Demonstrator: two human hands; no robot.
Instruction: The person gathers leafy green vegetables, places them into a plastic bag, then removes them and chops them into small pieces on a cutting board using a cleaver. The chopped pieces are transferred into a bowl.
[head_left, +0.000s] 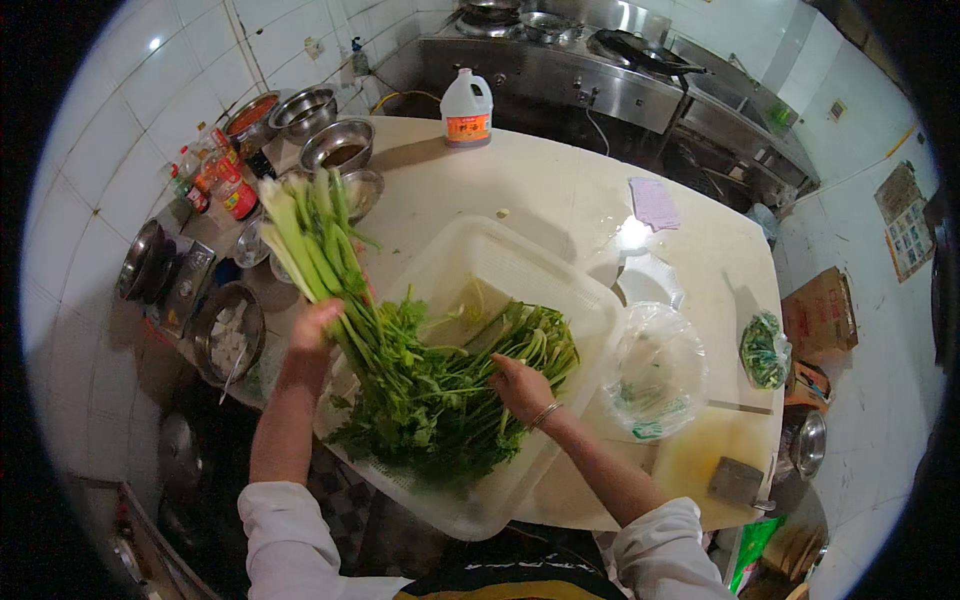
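Note:
A bunch of celery (322, 255) is in my left hand (319, 324), its pale stalk ends pointing up and away to the left and its leaves hanging over a white plastic basket (525, 247). My right hand (521, 386) closes around thinner green stems at the near right side of the basket, beside a bundle of leafy greens (547, 334). Dark leaves (442, 427) fill the basket's near part between my hands. The basket lies tilted at the table's near edge.
Sauce bottles (229, 180), steel bowls (341, 142) and a bowl of white pieces (229, 334) line the left. A white jug (466, 109) stands at the back. At right are a bag-covered bowl (656, 367), bagged greens (763, 349) and a cleaver (735, 481) on a cutting board (675, 457).

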